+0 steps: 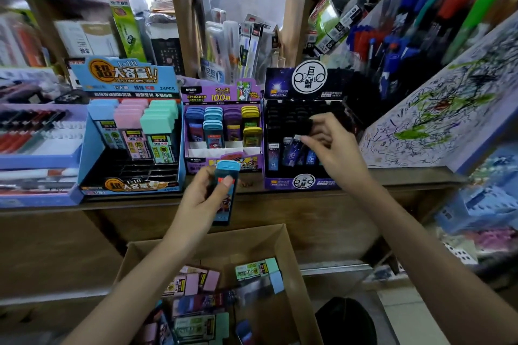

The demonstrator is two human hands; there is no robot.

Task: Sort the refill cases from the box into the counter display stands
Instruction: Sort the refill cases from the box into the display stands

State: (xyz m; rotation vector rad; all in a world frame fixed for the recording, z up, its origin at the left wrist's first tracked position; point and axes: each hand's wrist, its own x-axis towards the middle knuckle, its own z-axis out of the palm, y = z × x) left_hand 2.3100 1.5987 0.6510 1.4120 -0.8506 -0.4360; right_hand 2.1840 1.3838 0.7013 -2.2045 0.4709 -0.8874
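My left hand [200, 199] grips a teal-capped refill case [226, 193] upright in front of the purple display stand [222, 120]. My right hand [332, 148] reaches into the dark starry stand [297, 176] and pinches a black-capped case [304, 127] among the dark blue cases there. The blue stand [92, 159] at the left holds blue, pink and mint cases. Below, the cardboard box [291, 255] contains several loose cases in pink, mint and blue.
The stands sit on a wooden counter [392, 176]. Pen trays [39, 154] lie at the left, a scribbled test pad [437, 109] and pen racks at the right, and a black round object [346, 319] on the floor beside the box.
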